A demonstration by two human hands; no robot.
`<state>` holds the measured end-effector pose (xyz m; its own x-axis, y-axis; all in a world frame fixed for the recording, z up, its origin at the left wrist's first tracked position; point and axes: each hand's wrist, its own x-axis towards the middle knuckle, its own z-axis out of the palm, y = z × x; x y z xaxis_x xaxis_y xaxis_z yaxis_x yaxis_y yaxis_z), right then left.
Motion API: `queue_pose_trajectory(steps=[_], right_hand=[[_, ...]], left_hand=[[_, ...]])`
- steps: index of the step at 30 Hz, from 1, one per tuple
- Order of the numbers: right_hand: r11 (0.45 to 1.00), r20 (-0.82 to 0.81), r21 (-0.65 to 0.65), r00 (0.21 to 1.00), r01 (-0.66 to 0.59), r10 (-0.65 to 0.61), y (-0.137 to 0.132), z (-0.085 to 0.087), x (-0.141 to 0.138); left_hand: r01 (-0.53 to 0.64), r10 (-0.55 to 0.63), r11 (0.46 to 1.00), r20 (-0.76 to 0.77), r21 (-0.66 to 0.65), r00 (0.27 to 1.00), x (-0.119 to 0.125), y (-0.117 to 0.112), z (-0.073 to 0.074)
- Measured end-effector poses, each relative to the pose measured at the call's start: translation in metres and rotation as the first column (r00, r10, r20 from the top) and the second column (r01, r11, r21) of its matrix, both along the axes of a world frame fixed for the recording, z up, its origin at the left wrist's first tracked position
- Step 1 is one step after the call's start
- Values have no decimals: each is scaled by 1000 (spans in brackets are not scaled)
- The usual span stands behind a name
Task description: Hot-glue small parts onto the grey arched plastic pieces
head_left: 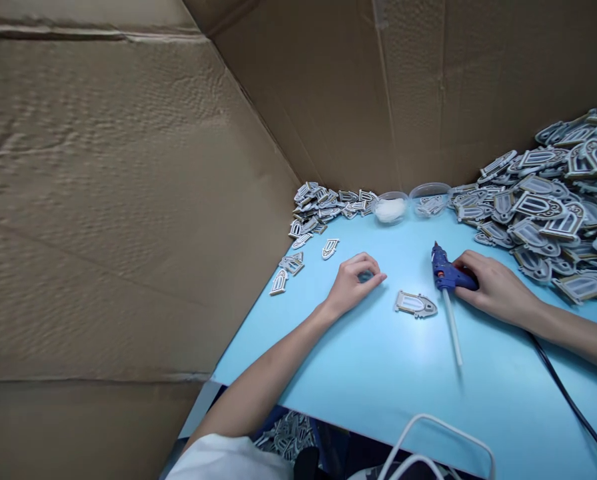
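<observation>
My right hand [493, 283] is wrapped round the handle of a blue glue gun [443, 272]. The gun's dark nozzle points away from me, and a long whitish glue stick [452, 327] sticks out of its back end. Over the table to the left is my left hand [356, 283], its thumb and forefinger curled together in a pinch; whatever is between them, if anything, is too small to make out. Between the two hands lies a grey, arched, window-shaped piece [416, 305] with a gold-brown edge, flat on the blue table [358, 373].
A big heap of similar arched pieces [553, 207] rises at the right; a smaller pile [323, 203] sits at the back left. Two clear tubs [391, 208] stand at the back. Cardboard walls [128, 220] enclose the left and back. A black cord [568, 393] runs off right.
</observation>
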<state>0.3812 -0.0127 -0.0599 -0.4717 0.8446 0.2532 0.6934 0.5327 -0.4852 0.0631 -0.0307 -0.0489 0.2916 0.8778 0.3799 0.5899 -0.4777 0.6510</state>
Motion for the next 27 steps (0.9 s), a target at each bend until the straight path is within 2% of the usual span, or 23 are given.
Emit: queue_pose_trajectory(steps=[3, 5, 8, 12, 14, 16, 17, 18, 19, 20, 21, 22, 23, 24, 25, 26, 27], right_hand=[[999, 12, -2, 999, -48, 48, 0, 0, 0], [998, 16, -4, 998, -59, 59, 0, 0, 0], [998, 20, -21, 998, -58, 58, 0, 1, -1], [997, 36, -66, 998, -51, 53, -3, 6, -4], [995, 40, -81, 998, -50, 53, -5, 8, -5], [996, 43, -74, 998, -42, 45, -5, 9, -6], [997, 45, -66, 998, -36, 39, -6, 9, -6], [998, 47, -58, 998, -31, 33, -5, 9, -7], [998, 48, -52, 998, -27, 30, -5, 9, -7], [999, 50, -47, 998, -26, 29, -5, 9, -7], [999, 53, -43, 998, -28, 30, -6, 9, -7], [999, 57, -39, 998, -31, 33, -6, 9, -7], [999, 62, -34, 997, -34, 36, -6, 9, -7], [999, 68, -29, 997, -39, 40, -6, 9, -7], [999, 76, -24, 996, -42, 44, -6, 9, -6], [999, 84, -19, 995, -44, 46, -7, 9, -6], [999, 93, -16, 995, -45, 46, -7, 9, -6]], left_hand=[[78, -78, 997, -17, 0, 997, 1, -3, 2], [189, -190, 982, -72, -21, 979, 3, -5, 4], [340, -355, 935, -229, -103, 906, 13, -11, 7], [404, -435, 901, -332, -161, 837, 19, -17, 20], [380, -439, 898, -377, -222, 816, 12, -10, 34], [261, -378, 917, -448, -302, 810, 2, 7, 53], [209, -372, 907, -464, -365, 804, -1, 19, 64], [181, -394, 878, -453, -444, 800, 0, 31, 77], [182, -444, 825, -415, -534, 794, 5, 45, 90], [205, -512, 751, -359, -628, 780, 15, 59, 104], [228, -574, 676, -307, -701, 759, 31, 72, 118], [251, -604, 643, -277, -723, 747, 51, 85, 132], [284, -620, 648, -273, -707, 735, 76, 97, 146], [324, -629, 676, -289, -662, 722, 103, 110, 159], [369, -596, 743, -301, -558, 745, 131, 121, 171], [392, -511, 835, -281, -386, 812, 158, 132, 182], [362, -396, 913, -197, -187, 897, 182, 142, 192]])
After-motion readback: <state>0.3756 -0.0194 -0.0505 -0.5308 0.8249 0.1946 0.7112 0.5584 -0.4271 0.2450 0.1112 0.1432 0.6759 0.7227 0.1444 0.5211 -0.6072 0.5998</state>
